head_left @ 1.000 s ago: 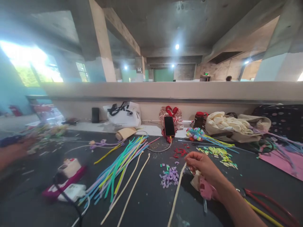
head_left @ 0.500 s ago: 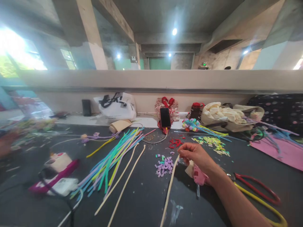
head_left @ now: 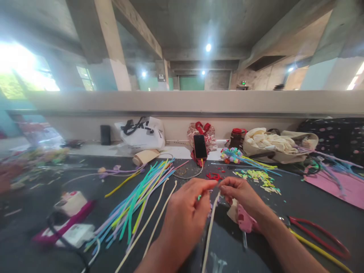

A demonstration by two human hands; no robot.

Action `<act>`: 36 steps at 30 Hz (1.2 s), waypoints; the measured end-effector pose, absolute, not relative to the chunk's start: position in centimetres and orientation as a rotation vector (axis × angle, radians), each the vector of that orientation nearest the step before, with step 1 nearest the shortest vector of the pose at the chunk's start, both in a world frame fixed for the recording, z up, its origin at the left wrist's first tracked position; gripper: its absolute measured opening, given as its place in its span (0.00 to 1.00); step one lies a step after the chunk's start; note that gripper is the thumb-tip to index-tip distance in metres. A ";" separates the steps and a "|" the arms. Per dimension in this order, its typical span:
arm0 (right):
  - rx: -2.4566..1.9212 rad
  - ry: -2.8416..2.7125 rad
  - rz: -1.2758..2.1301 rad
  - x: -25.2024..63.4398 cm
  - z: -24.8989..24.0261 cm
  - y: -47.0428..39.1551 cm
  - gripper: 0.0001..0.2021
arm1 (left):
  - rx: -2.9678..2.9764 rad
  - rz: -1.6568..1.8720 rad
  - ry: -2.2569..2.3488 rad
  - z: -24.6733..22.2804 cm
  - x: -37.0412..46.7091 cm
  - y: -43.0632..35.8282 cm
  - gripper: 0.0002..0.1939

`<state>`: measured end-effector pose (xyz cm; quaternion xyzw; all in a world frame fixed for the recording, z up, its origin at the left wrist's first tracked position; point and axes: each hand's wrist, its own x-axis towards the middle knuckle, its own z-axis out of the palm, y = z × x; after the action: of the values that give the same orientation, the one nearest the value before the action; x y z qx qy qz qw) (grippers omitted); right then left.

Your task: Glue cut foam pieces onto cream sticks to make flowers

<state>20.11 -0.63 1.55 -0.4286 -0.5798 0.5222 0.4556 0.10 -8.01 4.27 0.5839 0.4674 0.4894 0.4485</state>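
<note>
My right hand (head_left: 241, 193) pinches the upper end of a cream pipe cleaner (head_left: 209, 231), whose length runs down toward the table's near edge. Close beside it is my left hand (head_left: 189, 212), thumb and forefinger apart, with nothing visible held between them. Its fingertips come near the cream stem's end. Behind the left hand, the small lilac and teal cut pieces (head_left: 211, 208) are mostly hidden. A pink glue gun (head_left: 246, 220) lies under my right wrist. Two more cream pipe cleaners (head_left: 160, 214) lie to the left, partly covered by my left forearm.
A bundle of coloured pipe cleaners (head_left: 133, 204) lies left of centre. Red pieces (head_left: 214, 176) and yellow pieces (head_left: 257, 178) are scattered farther back. Pliers with red and yellow handles (head_left: 318, 235) rest at right. A phone (head_left: 200, 146) leans upright; a power strip (head_left: 65, 223) with cables sits left.
My left hand has come in from below, up beside my right hand, covering most of the lilac pieces. My right hand still pinches the cream pipe cleaner. The view has tilted slightly up.
</note>
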 end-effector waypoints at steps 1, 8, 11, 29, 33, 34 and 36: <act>-1.047 -1.439 1.291 20.0 1.3 -0.5 0.08 | 1.501 1.174 1.171 4.6 0.7 -6.2 0.10; -1.093 -1.459 1.265 19.1 0.2 0.0 0.08 | 1.327 0.896 1.104 1.1 3.0 -0.9 0.12; -1.118 -1.452 1.231 18.8 0.5 -0.3 0.06 | 1.187 0.868 1.030 0.4 3.1 -1.1 0.13; -1.205 -1.839 0.880 18.8 1.4 -1.2 0.07 | 0.800 1.199 0.905 1.2 -1.7 0.9 0.08; -1.076 -2.406 0.685 17.2 0.1 -2.6 0.08 | 0.811 1.186 0.931 1.1 -2.0 1.2 0.10; -1.054 -2.516 0.633 16.7 -0.4 -2.9 0.08 | 0.816 1.184 0.942 1.0 -1.9 1.2 0.11; -1.047 -2.648 0.523 16.1 -1.2 -3.3 0.09 | 0.838 1.183 0.967 0.7 -1.8 1.2 0.13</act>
<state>16.07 -3.34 -1.20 -0.3589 -0.9078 0.1792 0.1228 -1.75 1.24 0.74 0.3679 0.4246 0.5194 0.6438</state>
